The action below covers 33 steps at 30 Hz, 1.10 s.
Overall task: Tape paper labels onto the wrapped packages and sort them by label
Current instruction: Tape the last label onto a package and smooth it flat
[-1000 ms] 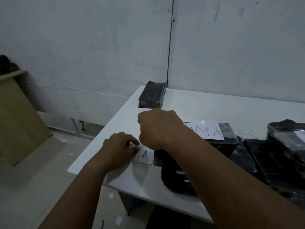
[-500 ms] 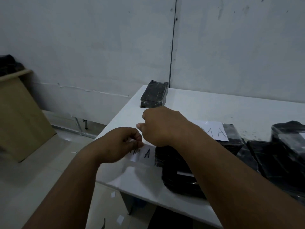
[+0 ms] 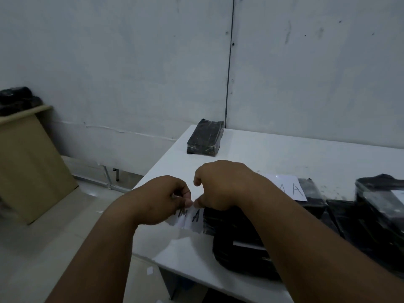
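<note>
A white paper label [image 3: 192, 219] with black letters is held above the table's left edge. My left hand [image 3: 161, 200] pinches its upper left part, and my right hand [image 3: 220, 184] pinches it at the top right, the fingertips of both nearly meeting. Just right of the label lies a black wrapped package [image 3: 240, 248], partly hidden under my right forearm. Behind my right wrist another black package [image 3: 312, 195] carries a white label [image 3: 293, 189] ending in "A".
A lone black package [image 3: 205, 137] lies at the far left corner of the white table [image 3: 284, 154]. More black packages [image 3: 380, 206] pile up at the right. A tan board [image 3: 30, 167] leans at the left, with paper scraps [image 3: 150, 270] on the floor.
Both hands have lifted the label off the table and drawn it slightly nearer to me. More of its lettering shows now.
</note>
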Each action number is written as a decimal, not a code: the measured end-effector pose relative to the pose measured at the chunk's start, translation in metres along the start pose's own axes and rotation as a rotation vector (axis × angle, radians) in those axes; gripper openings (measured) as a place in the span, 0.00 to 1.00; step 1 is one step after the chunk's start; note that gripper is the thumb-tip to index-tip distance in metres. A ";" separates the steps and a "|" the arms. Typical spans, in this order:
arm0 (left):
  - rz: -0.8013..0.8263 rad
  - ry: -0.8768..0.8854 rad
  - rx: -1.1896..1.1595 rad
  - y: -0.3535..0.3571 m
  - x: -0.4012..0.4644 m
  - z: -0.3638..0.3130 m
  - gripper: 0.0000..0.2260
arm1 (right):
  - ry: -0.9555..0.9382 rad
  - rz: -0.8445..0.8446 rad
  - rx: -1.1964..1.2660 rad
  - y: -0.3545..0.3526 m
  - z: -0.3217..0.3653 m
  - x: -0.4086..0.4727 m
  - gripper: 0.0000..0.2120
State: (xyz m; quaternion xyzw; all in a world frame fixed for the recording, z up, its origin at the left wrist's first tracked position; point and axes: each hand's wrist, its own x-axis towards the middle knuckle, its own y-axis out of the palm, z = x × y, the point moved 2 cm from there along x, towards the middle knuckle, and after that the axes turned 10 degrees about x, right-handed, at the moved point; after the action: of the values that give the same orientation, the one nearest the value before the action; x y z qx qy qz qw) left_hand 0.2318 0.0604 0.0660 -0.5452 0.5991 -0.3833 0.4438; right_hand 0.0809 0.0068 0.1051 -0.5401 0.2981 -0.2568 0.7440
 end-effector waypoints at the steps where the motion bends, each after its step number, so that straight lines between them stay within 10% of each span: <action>1: -0.005 -0.006 -0.002 -0.004 -0.003 -0.001 0.08 | 0.000 0.007 0.004 0.000 0.000 0.000 0.24; 11: -0.398 0.036 -0.089 -0.087 -0.035 0.040 0.06 | -0.008 -0.150 0.435 -0.013 0.000 0.000 0.33; 18: -0.453 0.142 -0.258 -0.075 -0.019 0.037 0.04 | -0.128 -0.344 0.686 -0.024 -0.001 0.004 0.12; 33: -0.938 -0.181 -0.768 -0.062 0.072 0.033 0.11 | 0.143 -0.889 0.787 -0.061 -0.057 0.002 0.12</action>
State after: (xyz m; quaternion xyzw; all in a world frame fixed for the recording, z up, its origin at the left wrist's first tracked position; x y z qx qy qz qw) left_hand 0.2817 -0.0170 0.1057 -0.9021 0.3506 -0.2467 0.0488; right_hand 0.0371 -0.0488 0.1494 -0.2781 -0.0249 -0.6703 0.6876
